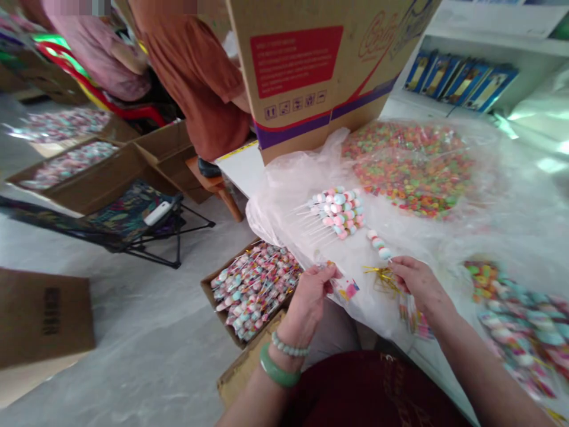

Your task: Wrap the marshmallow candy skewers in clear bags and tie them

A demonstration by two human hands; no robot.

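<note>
My left hand (313, 287) pinches a small clear plastic bag (347, 289) with a pink and yellow print, near the table's front edge. In my right hand (411, 277) is the stick of a marshmallow skewer (379, 244), its white, red and pale blue pieces pointing away from me. Just beside that hand lie gold twist ties (381, 277). More printed bags (413, 317) rest partly under my right forearm. Beyond my hands, a stacked pile of marshmallow skewers (340, 210) sits on the plastic sheet, sticks toward the left.
A large bag of colourful gummy rings (413, 166) lies at the back, by a tall cardboard box (311, 71). Marshmallows and gummies (524, 320) are at right. A box of wrapped skewers (258, 290) stands below the table's left edge. Two people (195, 77) sit beyond a folding chair (133, 213).
</note>
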